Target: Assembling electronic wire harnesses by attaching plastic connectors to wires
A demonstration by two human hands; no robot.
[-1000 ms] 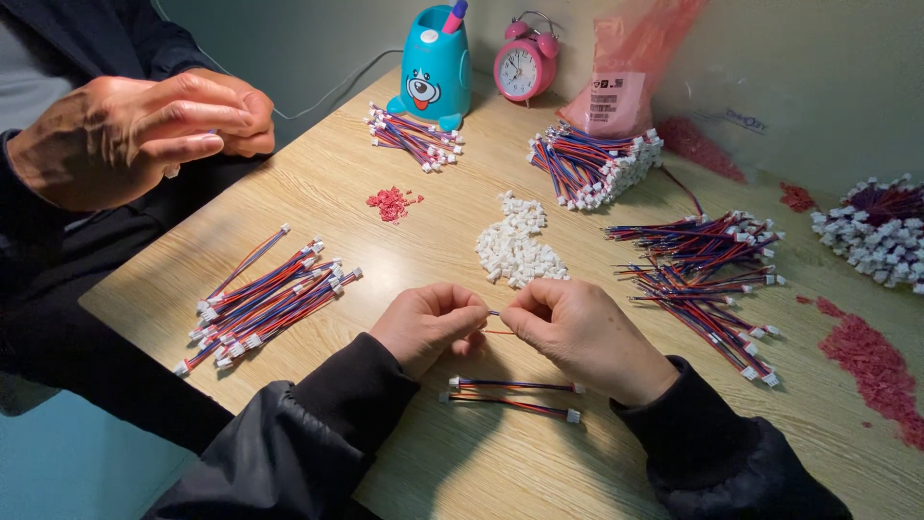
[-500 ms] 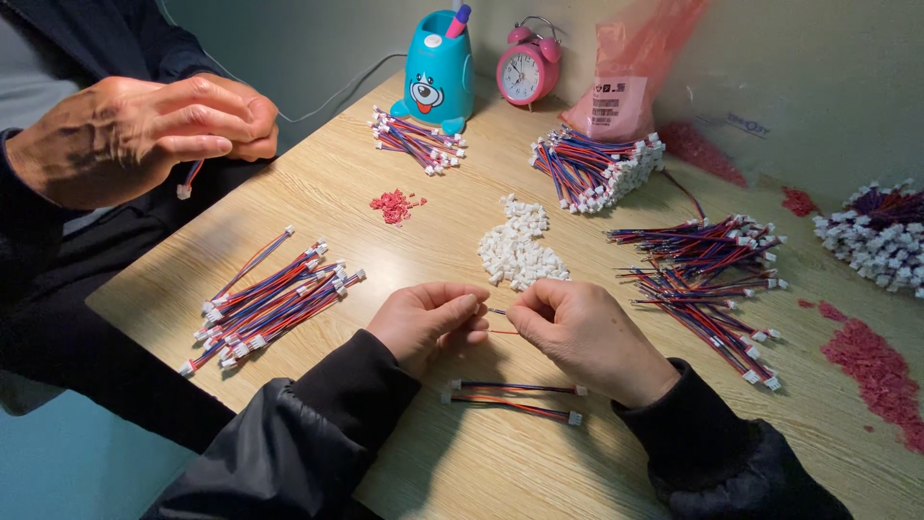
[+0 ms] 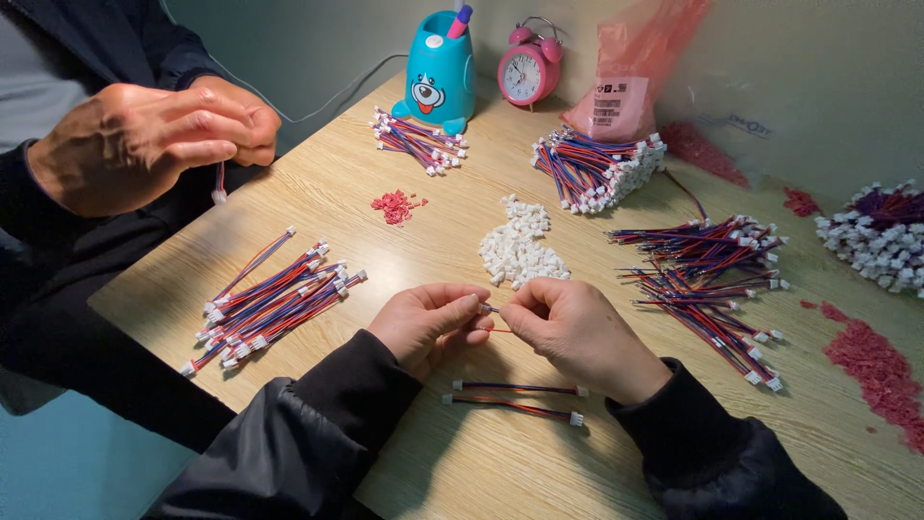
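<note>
My left hand (image 3: 428, 323) and my right hand (image 3: 577, 332) meet over the wooden table (image 3: 414, 462), fingertips pinched together on a thin red and blue wire (image 3: 493, 320) with a small white connector at its end. Two finished wire leads (image 3: 515, 398) lie on the table just below my hands. A heap of loose white connectors (image 3: 518, 246) sits just beyond my fingers.
A bundle of wire leads (image 3: 274, 308) lies at the left, more bundles (image 3: 707, 274) at the right and back (image 3: 597, 169). Red scraps (image 3: 395, 204) dot the table. A blue bear-shaped holder (image 3: 438, 77), pink alarm clock (image 3: 527, 69) and pink bag (image 3: 635, 72) stand at the back. Another person's hands (image 3: 154, 140) hold a wire at the left.
My hands stay pinched on the wire, barely shifted. The other person's hands have moved slightly, and a short wire now hangs below them.
</note>
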